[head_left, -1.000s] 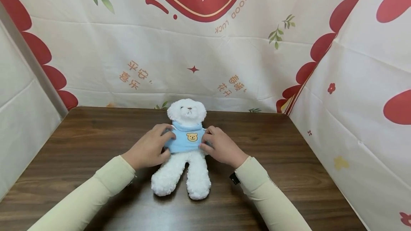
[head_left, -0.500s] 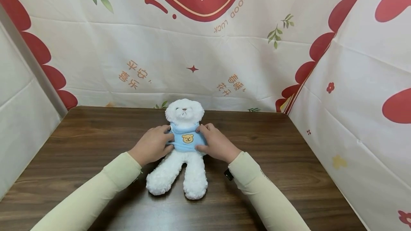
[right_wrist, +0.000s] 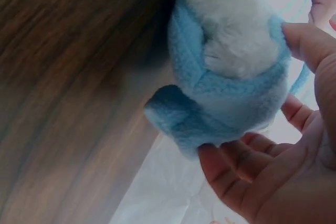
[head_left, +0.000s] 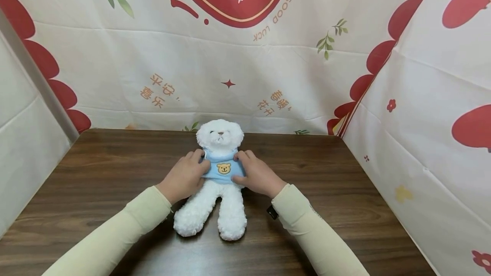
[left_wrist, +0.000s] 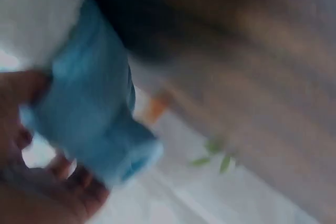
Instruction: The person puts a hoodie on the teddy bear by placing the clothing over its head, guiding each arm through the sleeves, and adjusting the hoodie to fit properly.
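A white plush teddy bear [head_left: 220,137] lies face up on the brown wooden table, its head toward the far edge and its legs toward me. It wears a light blue shirt [head_left: 222,174] with a yellow bear-face patch. At the shirt's left side, my left hand [head_left: 183,178] pinches the cloth between thumb and fingers; the left wrist view is blurred. My right hand [head_left: 261,174] grips the opposite side, thumb near the hem and fingers near the shoulder. A short blue sleeve [right_wrist: 173,114] sticks out in the right wrist view, with no paw visible at its opening. The bear's arms are hidden.
Brown wooden table [head_left: 115,156] spreads around the bear on both sides. A white printed cloth [head_left: 230,63] hangs behind the far edge, and similar cloth [head_left: 429,173] closes off the right side.
The bear has shifted slightly left and its head has turned a little. My right hand has moved inward onto the shirt's front; my left hand has moved slightly right along with its grip.
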Motion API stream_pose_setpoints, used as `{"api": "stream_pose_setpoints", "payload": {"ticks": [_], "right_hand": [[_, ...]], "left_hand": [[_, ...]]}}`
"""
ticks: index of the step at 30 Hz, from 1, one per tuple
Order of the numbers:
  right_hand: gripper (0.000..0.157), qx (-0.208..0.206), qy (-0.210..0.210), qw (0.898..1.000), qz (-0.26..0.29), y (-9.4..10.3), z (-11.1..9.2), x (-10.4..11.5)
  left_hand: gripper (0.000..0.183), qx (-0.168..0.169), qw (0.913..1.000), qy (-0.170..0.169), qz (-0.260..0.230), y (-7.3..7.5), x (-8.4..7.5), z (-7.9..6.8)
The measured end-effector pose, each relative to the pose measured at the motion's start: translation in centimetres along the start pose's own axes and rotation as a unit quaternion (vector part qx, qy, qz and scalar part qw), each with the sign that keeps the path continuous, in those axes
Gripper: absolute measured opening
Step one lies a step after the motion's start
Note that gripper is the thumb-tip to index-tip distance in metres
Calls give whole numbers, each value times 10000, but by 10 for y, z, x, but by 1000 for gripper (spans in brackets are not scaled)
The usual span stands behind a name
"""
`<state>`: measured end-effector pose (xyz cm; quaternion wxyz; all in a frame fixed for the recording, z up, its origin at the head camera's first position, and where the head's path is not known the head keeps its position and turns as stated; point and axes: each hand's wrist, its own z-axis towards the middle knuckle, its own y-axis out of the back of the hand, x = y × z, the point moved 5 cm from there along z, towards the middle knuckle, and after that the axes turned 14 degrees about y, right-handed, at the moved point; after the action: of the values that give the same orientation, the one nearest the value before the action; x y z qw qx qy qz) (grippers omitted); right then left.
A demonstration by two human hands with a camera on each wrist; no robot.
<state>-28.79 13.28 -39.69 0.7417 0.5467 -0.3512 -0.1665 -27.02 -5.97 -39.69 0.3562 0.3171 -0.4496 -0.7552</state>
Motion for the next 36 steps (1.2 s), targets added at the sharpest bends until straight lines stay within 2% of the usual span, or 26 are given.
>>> {"api": "stream_pose_setpoints", "payload": {"ticks": [4,7,10,12,13,17,20,22,24,26,29,31,33,36], "right_hand": [[49,100,290,9993,204,1,-3,-4],[59,237,501,9980,305,3,-7,-7],[63,231,685,9974,35,2,-8,-7],[56,98,734,9965,-375,0,-6,-6],[47,5,752,9951,-646,0,-5,-5],[20,-378,829,9782,-1868,-3,-2,3],[13,-622,805,9612,-2563,-3,-1,7],[15,-691,697,9585,-2678,-2,-1,6],[17,-570,622,9621,-2594,0,-3,4],[16,-257,552,9733,-2212,1,-5,0],[13,312,375,9898,-1342,7,-12,-4],[15,393,267,9965,-691,13,-15,-4],[20,268,217,9992,-217,18,-15,-2],[31,145,196,9997,-44,18,-11,0]], "left_hand": [[18,684,9964,198,-461,9,8,1],[23,939,9938,248,-535,11,12,0],[24,721,9969,82,-305,8,12,-1],[21,485,9987,20,-165,4,12,-2],[19,384,9992,-2,-121,3,11,-2],[22,201,9997,-93,55,0,7,-3],[24,222,9995,-191,65,-1,0,-3],[23,323,9993,-186,-56,0,-4,-3],[24,527,9981,-153,-291,1,-4,-4],[30,891,9940,-33,-626,2,-2,-6],[39,1483,9823,168,-1130,6,3,-9],[43,1691,9768,182,-1303,7,5,-10],[43,1611,9799,12,-1179,8,4,-10],[39,1163,9894,-318,-813,6,1,-7]]}}
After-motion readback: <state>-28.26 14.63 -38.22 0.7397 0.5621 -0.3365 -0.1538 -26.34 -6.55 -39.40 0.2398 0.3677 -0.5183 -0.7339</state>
